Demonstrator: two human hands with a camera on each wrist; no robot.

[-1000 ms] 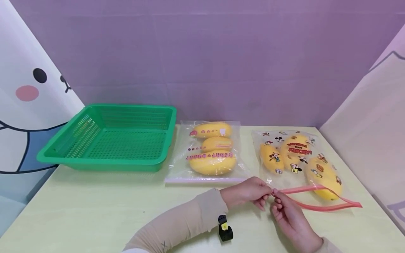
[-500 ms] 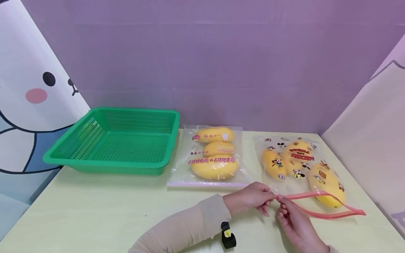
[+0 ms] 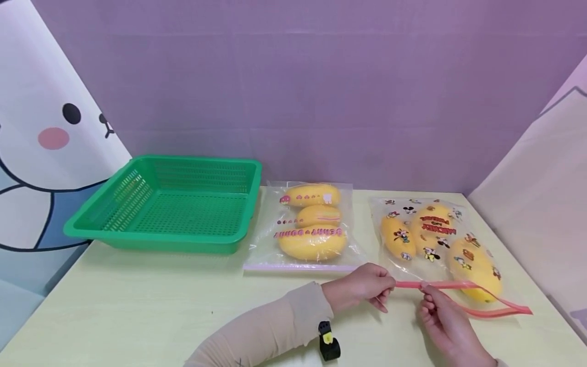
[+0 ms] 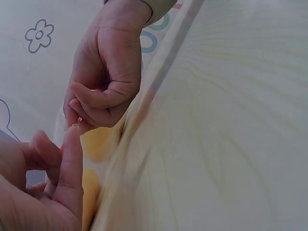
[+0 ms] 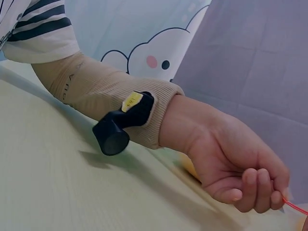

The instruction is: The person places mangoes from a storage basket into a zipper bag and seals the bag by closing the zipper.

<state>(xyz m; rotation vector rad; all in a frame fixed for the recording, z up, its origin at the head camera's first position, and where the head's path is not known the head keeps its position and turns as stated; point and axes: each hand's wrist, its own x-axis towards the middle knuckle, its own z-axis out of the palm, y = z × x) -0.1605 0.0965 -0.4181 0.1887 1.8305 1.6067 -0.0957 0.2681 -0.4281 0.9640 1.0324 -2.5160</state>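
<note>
A clear zip bag (image 3: pixel 390 267) printed with cartoon characters lies at the right with three yellow mangoes (image 3: pixel 398 237) inside. Its red zip strip (image 3: pixel 497 312) gapes toward the right end, while the left stretch runs as one straight line. My left hand (image 3: pixel 364 285) pinches the strip's left end. A short way to the right, my right hand (image 3: pixel 447 323) pinches the same strip between thumb and finger. The left wrist view has the left hand (image 4: pixel 43 187) below the right hand (image 4: pixel 106 72). In the right wrist view, the left hand (image 5: pixel 236 161) holds the red strip's end.
Left of this bag lies another clear bag (image 3: pixel 261 250) with a lilac zip and three mangoes inside. A green basket (image 3: pixel 151 242) stands at the back left, with bare tabletop (image 3: pixel 137 306) in front of it. A purple cloth (image 3: pixel 302 102) hangs behind the table.
My right hand has slid rightward along the red strip, away from the left hand, and the strip between them now lies closed up. The left hand stays at the corner; the head view shifted slightly.
</note>
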